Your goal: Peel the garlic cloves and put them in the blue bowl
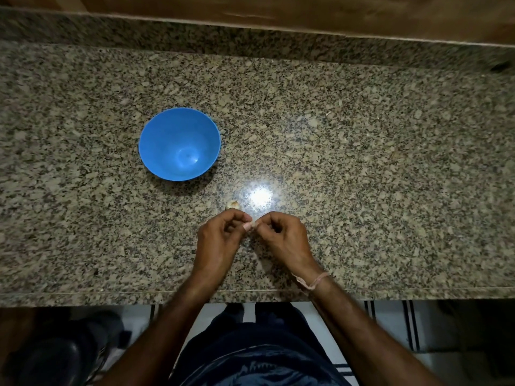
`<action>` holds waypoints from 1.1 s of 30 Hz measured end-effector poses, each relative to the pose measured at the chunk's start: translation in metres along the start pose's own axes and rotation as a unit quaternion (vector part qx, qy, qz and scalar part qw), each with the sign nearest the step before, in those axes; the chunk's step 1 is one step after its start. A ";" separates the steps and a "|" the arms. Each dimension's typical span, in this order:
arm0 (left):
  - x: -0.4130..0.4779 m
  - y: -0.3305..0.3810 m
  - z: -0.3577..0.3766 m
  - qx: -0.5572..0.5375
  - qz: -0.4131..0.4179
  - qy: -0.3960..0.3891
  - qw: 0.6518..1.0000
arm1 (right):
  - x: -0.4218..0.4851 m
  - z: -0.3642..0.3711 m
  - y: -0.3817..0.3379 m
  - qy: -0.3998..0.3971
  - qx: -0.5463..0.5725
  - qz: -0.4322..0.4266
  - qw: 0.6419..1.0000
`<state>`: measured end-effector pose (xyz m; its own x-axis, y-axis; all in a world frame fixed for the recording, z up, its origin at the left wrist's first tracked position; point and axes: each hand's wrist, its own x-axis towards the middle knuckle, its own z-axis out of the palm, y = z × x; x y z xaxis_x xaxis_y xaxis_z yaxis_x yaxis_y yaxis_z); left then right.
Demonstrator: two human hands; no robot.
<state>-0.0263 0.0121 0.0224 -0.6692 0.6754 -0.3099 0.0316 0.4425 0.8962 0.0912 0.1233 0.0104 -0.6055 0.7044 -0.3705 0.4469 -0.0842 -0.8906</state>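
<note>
Granite counter point(362, 162), dimly lit, with one hot glare spot near the middle. Blue bowl point(167, 135) stands upright on it, nothing visible inside. Left hand point(220, 240) and right hand point(284, 238) meet over the near half of the counter, fingers curled, both pinching the held clove point(253, 224) between thumb and fingertips. Right wrist carries a thread band point(312, 282). Loose clove point(232, 204) lies on the counter just beyond the left fingertips, apart from them, between the hands and the bowl. Bowl sits forward and left of the hands, well apart; left hand is the nearer one for the drop. Held clove seems to lie across, end toward each hand, but fingertips cover most of it. How much skin is off: cannot tell. Loose clove's skin also hard to make out. Judging peeling under way, nothing bowled yet.
</note>
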 end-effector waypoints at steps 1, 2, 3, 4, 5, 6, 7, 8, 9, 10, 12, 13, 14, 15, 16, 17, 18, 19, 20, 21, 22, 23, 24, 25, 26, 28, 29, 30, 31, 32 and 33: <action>0.000 0.001 0.000 0.001 0.006 -0.004 1.000 | 0.001 -0.001 0.001 -0.002 0.005 0.003 1.000; 0.000 0.001 0.001 -0.004 0.005 -0.009 1.000 | 0.001 -0.001 0.002 -0.006 0.011 0.007 1.000; 0.000 0.000 0.002 -0.014 -0.003 -0.011 1.000 | 0.001 -0.001 0.004 -0.010 0.021 0.013 1.000; 0.001 -0.002 0.003 -0.028 -0.019 -0.011 0.999 | 0.002 -0.001 0.007 -0.014 0.032 0.018 0.999; 0.001 -0.004 0.005 -0.044 -0.040 -0.010 0.998 | 0.003 -0.001 0.010 -0.017 0.044 0.022 0.999; 0.001 -0.006 0.007 -0.061 -0.063 -0.011 0.996 | 0.002 -0.001 0.012 -0.017 0.050 0.024 0.998; 0.001 -0.008 0.009 -0.080 -0.086 -0.009 0.993 | 0.002 0.000 0.014 -0.014 0.049 0.024 0.998; 0.000 -0.010 0.011 -0.101 -0.107 -0.007 0.989 | 0.001 -0.001 0.015 -0.006 0.041 0.024 0.999; -0.001 -0.012 0.013 -0.124 -0.128 -0.002 0.984 | 0.000 -0.001 0.015 0.006 0.026 0.021 0.999; -0.001 -0.013 0.014 -0.147 -0.146 0.002 0.978 | -0.001 -0.003 0.016 0.015 -0.006 0.009 1.000; 0.000 -0.014 0.016 -0.174 -0.171 0.006 0.970 | -0.002 -0.004 0.019 0.025 -0.095 -0.028 0.995; 0.000 -0.015 0.017 -0.179 -0.178 0.004 0.968 | -0.001 -0.003 0.022 0.029 -0.133 -0.046 0.990; 0.001 -0.015 0.017 -0.181 -0.183 0.003 0.966 | -0.001 -0.003 0.024 0.034 -0.162 -0.070 0.984; 0.002 -0.016 0.018 -0.183 -0.186 0.001 0.965 | 0.000 -0.002 0.025 0.040 -0.181 -0.096 0.978; 0.002 -0.017 0.018 -0.185 -0.189 -0.001 0.964 | 0.000 -0.002 0.025 0.044 -0.183 -0.115 0.975; 0.003 -0.019 0.019 -0.189 -0.190 -0.003 0.963 | 0.000 -0.002 0.023 0.042 -0.158 -0.122 0.979; 0.003 -0.019 0.019 -0.192 -0.189 -0.006 0.963 | -0.002 -0.002 0.019 0.032 -0.113 -0.115 0.986; 0.002 -0.019 0.019 -0.193 -0.187 -0.010 0.963 | -0.003 -0.001 0.015 0.015 -0.066 -0.101 0.993; 0.002 -0.018 0.019 -0.194 -0.185 -0.015 0.963 | -0.003 -0.001 0.013 -0.001 -0.025 -0.084 0.996; 0.001 -0.018 0.020 -0.191 -0.184 -0.017 0.964 | -0.003 0.000 0.012 -0.006 0.002 -0.069 0.998; 0.000 -0.017 0.020 -0.187 -0.181 -0.019 0.965 | -0.003 0.002 0.013 -0.004 0.020 -0.057 0.998; -0.001 -0.017 0.021 -0.182 -0.177 -0.021 0.967 | -0.003 0.003 0.015 0.000 0.036 -0.047 0.998; -0.002 -0.017 0.021 -0.175 -0.172 -0.023 0.969 | -0.002 0.003 0.017 0.003 0.055 -0.034 0.998; -0.003 -0.017 0.021 -0.164 -0.165 -0.025 0.972 | -0.002 0.003 0.017 0.006 0.076 -0.019 0.997; -0.003 -0.018 0.021 -0.143 -0.153 -0.024 0.978 | -0.003 0.003 0.018 0.007 0.098 -0.002 0.995; -0.004 -0.017 0.021 -0.072 -0.110 -0.012 0.991 | -0.005 0.002 0.018 0.011 0.134 0.029 0.990; -0.005 -0.017 0.020 -0.036 -0.089 0.000 0.995 | -0.006 0.001 0.018 0.013 0.149 0.043 0.988; -0.006 -0.016 0.019 -0.010 -0.071 0.012 0.997 | -0.007 0.002 0.018 0.012 0.163 0.053 0.985; -0.006 -0.015 0.019 0.011 -0.056 0.022 0.998 | -0.008 0.002 0.018 0.012 0.174 0.061 0.983; -0.007 -0.014 0.018 0.027 -0.040 0.026 0.999 | -0.009 0.001 0.017 0.010 0.183 0.066 0.981; -0.007 -0.014 0.018 0.037 -0.021 0.026 0.999 | -0.009 0.001 0.017 0.008 0.188 0.070 0.980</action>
<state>-0.0091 0.0115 0.0062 -0.7084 0.6251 -0.3278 0.0570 0.5136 0.8562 0.1034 0.1145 -0.0015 -0.5437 0.6780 -0.4947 0.2490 -0.4326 -0.8665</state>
